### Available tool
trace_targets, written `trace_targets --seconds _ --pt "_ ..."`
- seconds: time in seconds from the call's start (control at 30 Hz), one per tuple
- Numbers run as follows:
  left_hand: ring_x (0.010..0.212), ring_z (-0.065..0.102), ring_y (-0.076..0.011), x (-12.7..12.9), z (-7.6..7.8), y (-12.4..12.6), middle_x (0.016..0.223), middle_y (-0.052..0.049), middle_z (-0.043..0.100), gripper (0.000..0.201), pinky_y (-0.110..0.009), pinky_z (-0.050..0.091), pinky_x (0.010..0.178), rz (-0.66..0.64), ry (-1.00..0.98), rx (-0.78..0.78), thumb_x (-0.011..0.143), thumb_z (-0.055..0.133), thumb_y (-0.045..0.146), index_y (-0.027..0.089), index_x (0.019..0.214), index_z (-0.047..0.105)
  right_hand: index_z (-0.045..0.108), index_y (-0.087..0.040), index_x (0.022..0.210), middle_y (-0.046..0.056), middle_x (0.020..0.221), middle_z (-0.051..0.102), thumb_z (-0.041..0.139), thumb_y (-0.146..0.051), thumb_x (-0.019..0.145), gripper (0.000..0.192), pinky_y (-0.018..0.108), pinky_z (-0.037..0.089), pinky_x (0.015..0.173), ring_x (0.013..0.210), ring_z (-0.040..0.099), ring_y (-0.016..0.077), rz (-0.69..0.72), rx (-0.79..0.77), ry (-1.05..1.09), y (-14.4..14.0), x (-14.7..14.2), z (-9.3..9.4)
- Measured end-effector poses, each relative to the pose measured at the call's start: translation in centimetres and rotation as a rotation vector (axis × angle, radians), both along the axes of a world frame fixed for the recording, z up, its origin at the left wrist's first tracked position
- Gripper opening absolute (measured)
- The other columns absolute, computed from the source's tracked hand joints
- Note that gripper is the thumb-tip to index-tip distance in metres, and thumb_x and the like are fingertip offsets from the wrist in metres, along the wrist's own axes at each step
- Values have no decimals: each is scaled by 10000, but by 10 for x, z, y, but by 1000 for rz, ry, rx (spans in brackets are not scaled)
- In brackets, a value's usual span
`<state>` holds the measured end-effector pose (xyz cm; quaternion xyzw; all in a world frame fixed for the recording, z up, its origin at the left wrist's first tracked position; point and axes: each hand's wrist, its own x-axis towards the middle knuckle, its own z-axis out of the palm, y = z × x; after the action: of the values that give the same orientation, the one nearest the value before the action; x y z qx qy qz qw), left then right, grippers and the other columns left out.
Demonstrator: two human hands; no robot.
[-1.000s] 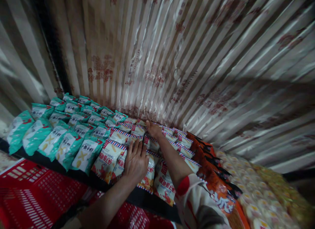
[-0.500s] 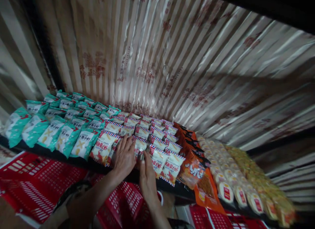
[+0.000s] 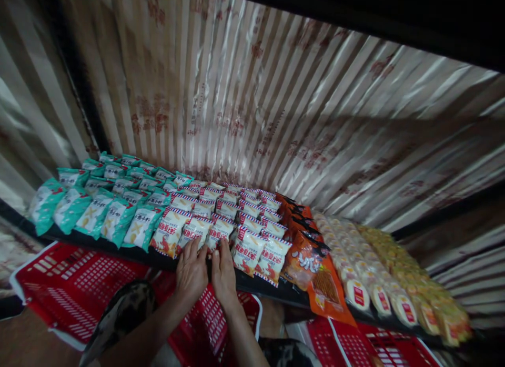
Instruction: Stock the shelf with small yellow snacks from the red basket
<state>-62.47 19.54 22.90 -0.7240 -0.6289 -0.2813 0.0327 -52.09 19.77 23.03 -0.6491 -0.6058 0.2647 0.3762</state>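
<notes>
Touching the front white snack bags [image 3: 195, 230] just ahead, both hands [image 3: 191, 272] are unclenched.

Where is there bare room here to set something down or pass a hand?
Passing a hand: the open space above the teal bags and white bags, before the striped backing. Setting down: little; a thin shelf strip shows left of the teal bags. Crowded: those bag rows, the orange packets and round packs.

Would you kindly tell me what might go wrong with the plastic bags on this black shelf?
The white, red-printed plastic snack bags at the left hand and right hand could slip off the black shelf if pulled forward, perhaps into the red perforated plastic basket below. The orange plastic bag overlaps the front edge, so a knock might dislodge it.
</notes>
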Motion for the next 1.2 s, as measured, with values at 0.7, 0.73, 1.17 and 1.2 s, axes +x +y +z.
trace_targets --seconds 0.7,0.73,1.17,1.2 --pt "1352 263 -275 48 -5 54 1356 -93 484 441 -463 134 1126 -346 178 104 832 482 303 178 1251 537 483 -173 1284 117 1092 658 264 -443 936 492 413 400 902 1077 542 284 113 -25 -901 90 33 101" --pt "1348 273 -271 48 -8 56 1357 -88 484 436 -465 135 1126 -345 176 104 833 481 304 187 1249 539 482 -176 1282 120 1091 659 267 -449 934 492 408 402 893 1074 547 283 115 -39 -926 93 31 99" --pt "1327 310 -264 51 -6 60 1328 -89 512 434 -457 195 1120 -281 53 135 826 478 232 180 1253 537 421 -221 1325 106 1036 674 211 -466 942 501 337 449 810 987 619 231 185 -125 -945 102 24 101" --pt "1327 314 -262 51 -6 59 1320 -94 520 424 -451 201 1120 -278 45 140 823 479 226 171 1237 550 428 -215 1321 109 1019 677 202 -464 944 505 340 449 813 987 618 233 176 -112 -941 103 26 102"
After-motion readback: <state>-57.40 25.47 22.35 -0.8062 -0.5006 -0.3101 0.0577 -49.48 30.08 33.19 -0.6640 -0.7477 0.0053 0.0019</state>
